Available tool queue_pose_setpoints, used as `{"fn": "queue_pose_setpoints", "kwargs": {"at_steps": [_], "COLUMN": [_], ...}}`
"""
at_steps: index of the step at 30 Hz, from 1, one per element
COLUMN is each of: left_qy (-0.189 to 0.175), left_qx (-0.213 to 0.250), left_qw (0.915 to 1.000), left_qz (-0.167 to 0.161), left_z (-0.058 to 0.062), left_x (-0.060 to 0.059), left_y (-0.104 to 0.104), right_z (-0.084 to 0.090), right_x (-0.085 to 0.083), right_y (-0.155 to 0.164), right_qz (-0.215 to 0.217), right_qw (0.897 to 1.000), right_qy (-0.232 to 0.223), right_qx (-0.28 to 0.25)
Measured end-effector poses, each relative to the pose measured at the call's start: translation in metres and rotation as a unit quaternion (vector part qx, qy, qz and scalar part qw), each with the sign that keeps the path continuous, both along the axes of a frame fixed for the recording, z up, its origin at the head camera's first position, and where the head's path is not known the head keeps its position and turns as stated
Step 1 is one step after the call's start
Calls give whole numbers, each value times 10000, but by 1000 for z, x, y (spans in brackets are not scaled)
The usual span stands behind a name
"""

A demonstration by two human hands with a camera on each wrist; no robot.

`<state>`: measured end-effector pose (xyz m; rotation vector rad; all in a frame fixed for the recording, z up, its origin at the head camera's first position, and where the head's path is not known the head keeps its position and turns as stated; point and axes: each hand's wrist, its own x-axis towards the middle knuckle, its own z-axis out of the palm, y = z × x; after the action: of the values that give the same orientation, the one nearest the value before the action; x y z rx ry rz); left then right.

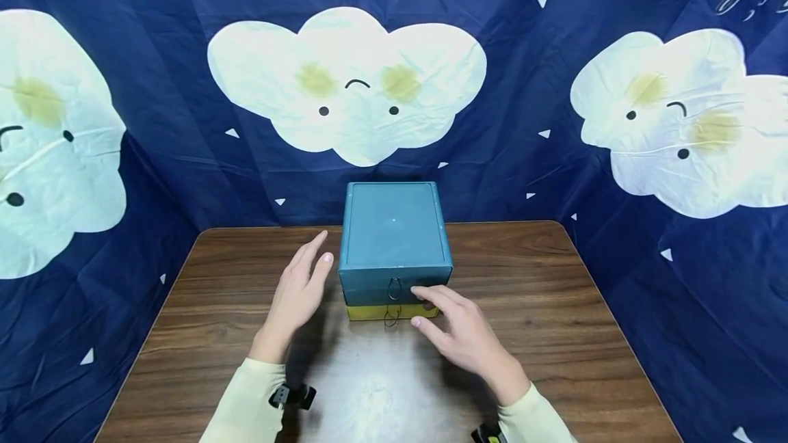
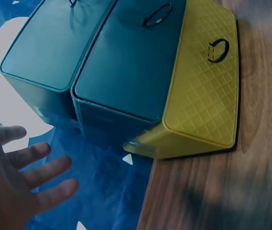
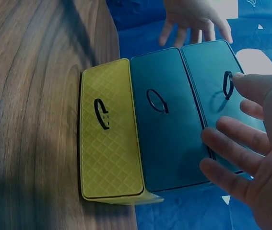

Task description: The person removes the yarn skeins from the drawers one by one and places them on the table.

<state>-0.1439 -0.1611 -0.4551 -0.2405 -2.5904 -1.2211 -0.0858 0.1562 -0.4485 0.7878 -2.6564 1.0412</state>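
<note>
A stack of two teal drawer boxes [image 1: 396, 231] sits on a yellow one [image 3: 112, 158] with a quilted front. Black loop pulls hang on the fronts; the top teal front's loop [image 3: 228, 85] is nearest my right hand [image 1: 464, 330]. That hand is held before the stack's right side, fingers extended and apart. In the right wrist view its thumb tip lies beside the loop; whether they touch, I cannot tell. My left hand [image 1: 298, 292] hovers left of the stack with fingers spread, holding nothing and apart from the boxes. All three fronts look closed.
The boxes stand near the back edge of a brown wood-grain table [image 1: 523, 279]. Dark blue cloth [image 1: 517, 176] with white clouds and triangles hangs behind it and along both sides. Small black devices [image 1: 292, 396] sit at both wrists.
</note>
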Motion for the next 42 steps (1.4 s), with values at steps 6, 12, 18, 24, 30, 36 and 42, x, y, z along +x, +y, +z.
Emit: {"fn": "queue_pose_setpoints", "kwargs": {"at_steps": [6, 12, 18, 24, 30, 36, 42], "left_qy": [-127, -291, -534, -598, -674, -916, -1259], "left_qx": [275, 660, 1137, 1075, 1230, 1723, 1927], "left_qw": [9995, 9974, 9921, 9924, 9901, 9807, 9731], "left_qz": [12, -76, -33, -1, 95, 87, 29], "left_z": [7, 11, 14, 17, 20, 24, 30], "left_x": [-5, -10, -13, -14, -16, -16, -16], "left_y": [7, 13, 18, 22, 24, 24, 24], "right_z": [1, 1, -4, -8, -7, -9, -10], "right_x": [-2, -5, -7, -8, -12, -15, -19], "right_y": [-7, -11, -17, -21, -27, -31, -33], "right_qz": [141, 332, 438, 412, 347, 358, 449], "right_qw": [9998, 9992, 9986, 9986, 9985, 9962, 9913], "right_qy": [-35, -74, -232, -195, 52, 468, 923], "right_qx": [-112, -194, -210, -285, -424, -642, -827]}}
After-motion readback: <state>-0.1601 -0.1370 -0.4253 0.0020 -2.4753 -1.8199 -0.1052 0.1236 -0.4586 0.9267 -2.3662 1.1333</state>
